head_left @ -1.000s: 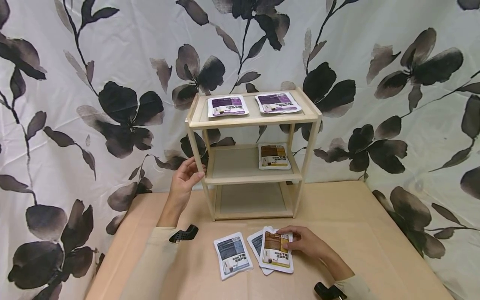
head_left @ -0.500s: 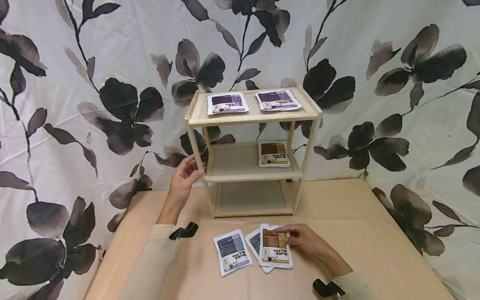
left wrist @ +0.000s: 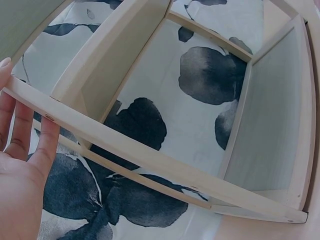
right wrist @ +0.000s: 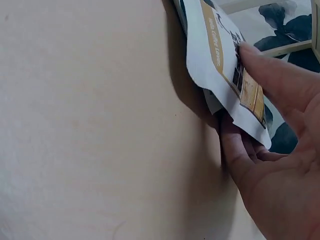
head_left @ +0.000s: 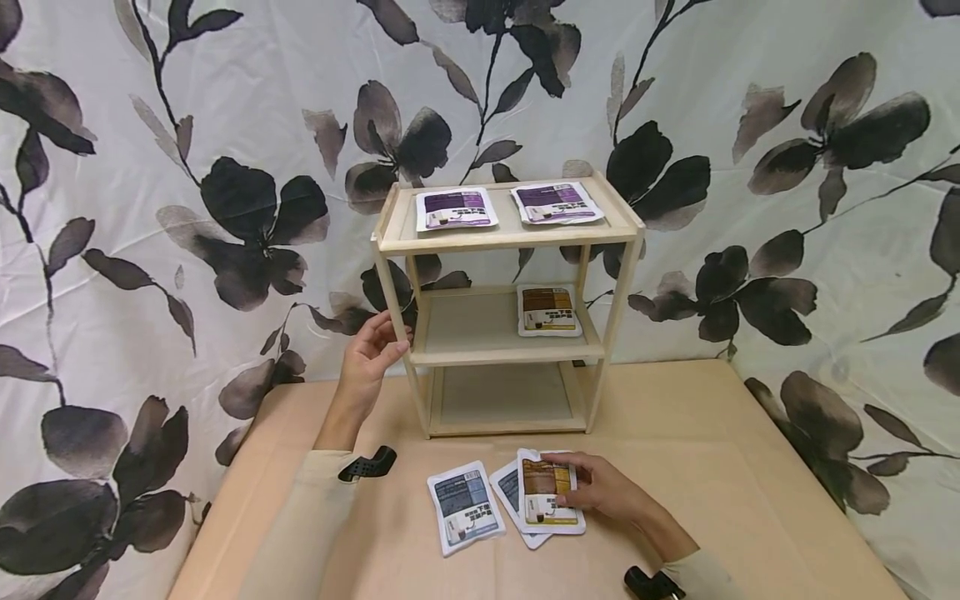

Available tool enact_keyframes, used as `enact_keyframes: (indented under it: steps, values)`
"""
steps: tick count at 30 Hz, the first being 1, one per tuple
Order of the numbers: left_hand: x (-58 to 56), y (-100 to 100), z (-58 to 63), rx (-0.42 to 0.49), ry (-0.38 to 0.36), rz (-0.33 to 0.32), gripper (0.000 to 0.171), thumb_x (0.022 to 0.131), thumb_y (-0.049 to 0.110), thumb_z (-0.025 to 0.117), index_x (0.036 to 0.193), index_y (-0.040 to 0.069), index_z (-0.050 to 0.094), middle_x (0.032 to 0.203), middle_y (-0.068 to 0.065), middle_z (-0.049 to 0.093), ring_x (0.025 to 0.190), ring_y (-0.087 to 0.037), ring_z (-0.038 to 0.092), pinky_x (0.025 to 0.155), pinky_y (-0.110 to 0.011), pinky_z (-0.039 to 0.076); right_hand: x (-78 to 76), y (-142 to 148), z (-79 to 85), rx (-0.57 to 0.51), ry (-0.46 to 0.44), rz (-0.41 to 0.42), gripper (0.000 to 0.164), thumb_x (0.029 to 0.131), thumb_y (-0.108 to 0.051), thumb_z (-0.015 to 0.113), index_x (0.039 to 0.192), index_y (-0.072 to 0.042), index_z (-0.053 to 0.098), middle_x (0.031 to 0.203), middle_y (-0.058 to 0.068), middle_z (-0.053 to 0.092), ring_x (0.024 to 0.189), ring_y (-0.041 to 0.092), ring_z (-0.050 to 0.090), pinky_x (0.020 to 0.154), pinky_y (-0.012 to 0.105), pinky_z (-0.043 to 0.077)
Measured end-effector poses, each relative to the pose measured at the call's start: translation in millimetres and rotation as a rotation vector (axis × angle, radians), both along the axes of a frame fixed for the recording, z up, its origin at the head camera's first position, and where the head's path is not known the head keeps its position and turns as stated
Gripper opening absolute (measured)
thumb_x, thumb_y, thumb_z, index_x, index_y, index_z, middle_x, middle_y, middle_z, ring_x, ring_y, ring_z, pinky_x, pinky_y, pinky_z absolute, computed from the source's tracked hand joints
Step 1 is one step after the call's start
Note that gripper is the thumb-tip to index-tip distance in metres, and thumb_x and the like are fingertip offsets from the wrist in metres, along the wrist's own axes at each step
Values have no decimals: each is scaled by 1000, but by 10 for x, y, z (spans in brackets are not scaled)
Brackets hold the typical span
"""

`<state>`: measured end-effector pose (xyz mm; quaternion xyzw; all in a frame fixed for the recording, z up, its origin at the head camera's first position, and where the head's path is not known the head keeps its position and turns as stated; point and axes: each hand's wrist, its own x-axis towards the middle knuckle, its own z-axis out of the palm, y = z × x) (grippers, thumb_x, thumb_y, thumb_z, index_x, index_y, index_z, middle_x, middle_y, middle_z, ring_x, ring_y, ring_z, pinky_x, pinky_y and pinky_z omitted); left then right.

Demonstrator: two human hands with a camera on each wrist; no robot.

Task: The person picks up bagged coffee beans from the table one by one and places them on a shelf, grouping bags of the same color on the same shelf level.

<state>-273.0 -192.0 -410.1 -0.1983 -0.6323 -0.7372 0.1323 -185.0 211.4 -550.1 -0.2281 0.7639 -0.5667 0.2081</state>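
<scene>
My right hand [head_left: 603, 493] pinches a white pouch with a brown-and-gold label [head_left: 550, 490], thumb on its face and fingers underneath, as the right wrist view shows. This pouch [right wrist: 227, 65] overlaps a blue-grey labelled pouch [head_left: 510, 487], which is mostly hidden. Just left of them, a second blue-grey pouch [head_left: 467, 508] lies flat on the table. At the left of a three-tier wooden shelf [head_left: 506, 360], my left hand [head_left: 367, 358] grips the front post [left wrist: 125, 142], with thumb and fingers on opposite sides of it.
Two purple-labelled pouches, one at the left [head_left: 456, 209] and one at the right [head_left: 557, 203], lie on the top tier. Another brown-labelled pouch [head_left: 549, 311] rests on the middle tier, at its right. Behind the table [head_left: 675, 433] hangs a floral cloth [head_left: 787, 167].
The brown-and-gold pouch in my right hand has shifted slightly left over the blue-grey one, and my thumb has moved further onto its face. My left hand stays on the post.
</scene>
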Motion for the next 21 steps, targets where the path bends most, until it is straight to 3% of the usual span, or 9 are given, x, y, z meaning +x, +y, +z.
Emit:
enact_keyframes:
  steps: [5,13,21]
  values:
    - [2,3,-2,2,-1,3,52,92,-6,67,140,-9,48,117,-30,61,106,-28,61,90,-26,53,12,-22,-5,-42,2,6,53,88,-2,74,139,0,59,137,28,56,109,26,57,88,23,50]
    - [1,0,-11,-7,-8,5,48,93,-6,67,138,3,57,118,-31,59,105,-24,61,90,-27,52,-16,-3,-25,-78,-17,-19,44,95,-2,67,138,0,60,136,29,57,103,19,61,83,25,53]
    - [4,0,0,-2,-6,-2,49,92,-6,68,139,-3,52,117,-27,62,105,-27,61,90,-27,53,-49,42,-25,-14,8,-54,33,99,-6,63,131,-4,67,137,22,59,113,19,55,89,22,49]
